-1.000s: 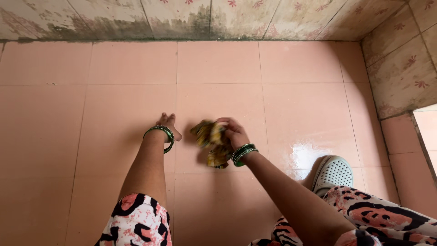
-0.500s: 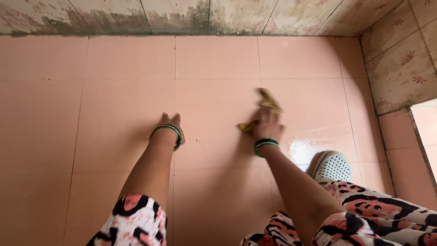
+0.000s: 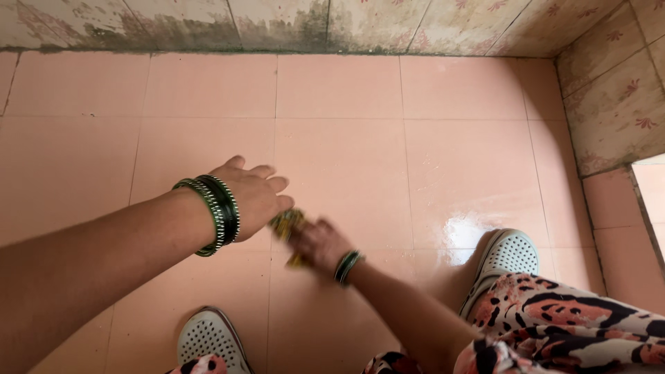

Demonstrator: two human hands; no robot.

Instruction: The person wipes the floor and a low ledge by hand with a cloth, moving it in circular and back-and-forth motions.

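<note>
The right hand (image 3: 320, 244) presses a crumpled yellow-brown rag (image 3: 286, 223) to the pink tiled floor (image 3: 346, 152), fingers closed over it, while the left hand (image 3: 251, 194) hovers open just beside, holding nothing

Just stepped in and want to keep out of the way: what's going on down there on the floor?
A person is bent over a pink tiled floor. Their right hand presses a crumpled yellowish-brown rag onto the tiles, blurred with motion. The left hand, green bangles on its wrist, is held open just above the floor beside the rag. A wet, shiny patch lies to the right, near a white perforated clog.
</note>
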